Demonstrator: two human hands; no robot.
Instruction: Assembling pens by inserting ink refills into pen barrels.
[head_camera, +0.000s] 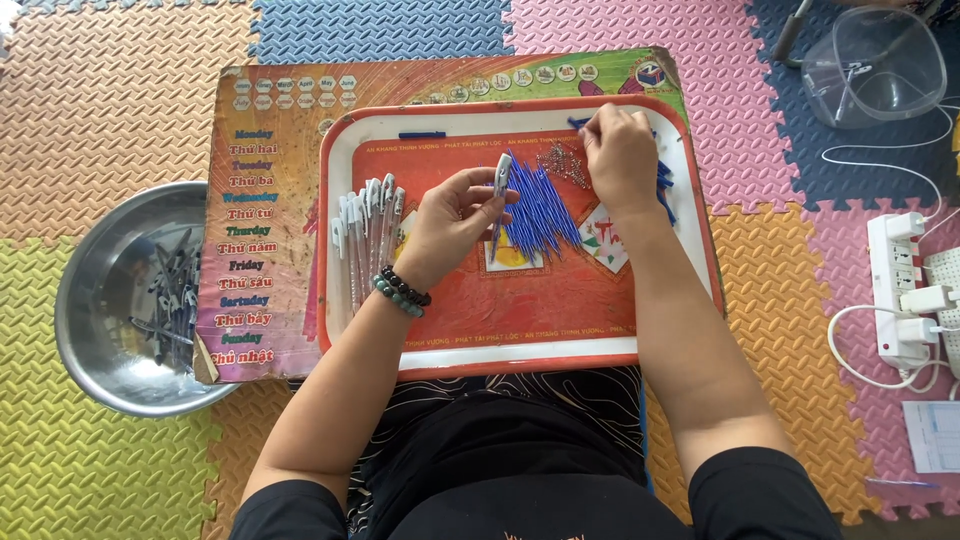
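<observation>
Left hand (452, 222): a white pen barrel (500, 178) is pinched between thumb and fingertips and kept tilted upright, open end up, over the middle of the tray; this seems to keep the opening reachable from the other hand.
Right hand (620, 152): fingers are curled down with the tips together at the far edge of the tray, over a small heap of metal springs (562, 163); whether a spring is actually gripped cannot be told.
Blue refills (540, 212): a fanned pile is laid on the tray just beside the held barrel, between the two hands, so both hands are near it.
White barrels (366, 232): a row is laid side by side along the tray's left part, near the left wrist.
Tray (520, 352): red with a white rim, set on a printed board (262, 210) on foam floor mats (110, 90); parts are thus kept together.
Loose blue piece (422, 134): one lies apart at the tray's far rim.
Steel bowl (92, 300): placed left of the board, holding dark pen parts (172, 295).
Clear container (880, 66): stands at far right, well apart.
Power strip (898, 290): lies at right with white cables.
Obstruction: the right forearm crosses the tray's right side and hides some blue pieces there.
</observation>
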